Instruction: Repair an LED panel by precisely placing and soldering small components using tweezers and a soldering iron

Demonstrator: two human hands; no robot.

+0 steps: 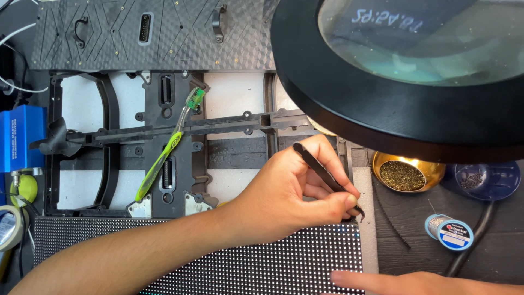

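My left hand [289, 191] reaches in from the lower left and is closed around black tweezers [316, 164]. Their tip touches the top right corner of a black LED matrix panel [245, 267] that lies face up along the near edge. My right hand [393, 283] comes in at the bottom right. Its extended finger lies flat on the panel's lower right edge and holds nothing. Most of that hand is out of frame.
A large round magnifier lamp [382, 109] overhangs the upper right. A green toothbrush [164, 153] lies on a black plastic frame [109, 136]. To the right are a brass wool bowl [404, 175], a solder spool [450, 232] and a blue dish [486, 180]. A blue box [19, 136] and a tape roll [8, 226] stand at the left.
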